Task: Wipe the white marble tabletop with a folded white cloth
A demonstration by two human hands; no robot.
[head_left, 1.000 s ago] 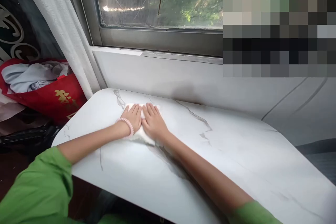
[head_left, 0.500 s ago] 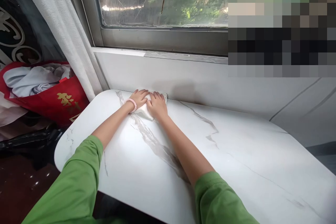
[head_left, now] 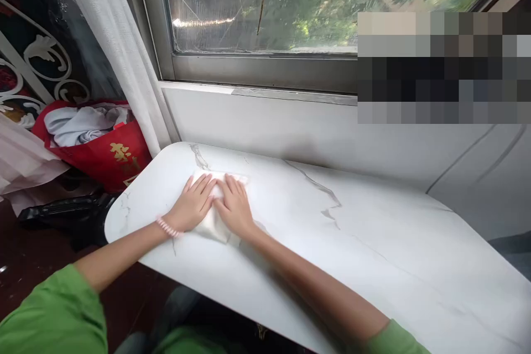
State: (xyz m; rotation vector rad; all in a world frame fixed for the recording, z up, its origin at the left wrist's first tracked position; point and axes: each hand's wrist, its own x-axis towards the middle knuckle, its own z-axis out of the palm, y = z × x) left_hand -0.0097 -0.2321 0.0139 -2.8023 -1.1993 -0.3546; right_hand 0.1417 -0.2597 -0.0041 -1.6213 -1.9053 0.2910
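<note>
A white cloth [head_left: 211,224] lies flat on the white marble-patterned table [head_left: 332,254], near its left end. My left hand [head_left: 191,203] presses on the cloth's left half, fingers stretched out flat; a pink bead bracelet [head_left: 167,227] circles that wrist. My right hand [head_left: 233,206] lies right beside it on the cloth's right half, fingers also flat and together. Both hands touch at the thumbs. The cloth is mostly hidden under the hands. Green sleeves cover both upper arms.
A window [head_left: 265,5] with a grey frame and white sill wall runs behind the table. A white curtain [head_left: 120,50] hangs at the left. A red bag [head_left: 108,155] with grey cloth inside stands on the floor left of the table, by a black item [head_left: 66,213].
Both hands slid the cloth away to the table's back edge by the wall, then pulled it back toward me to the near-left part of the table.
</note>
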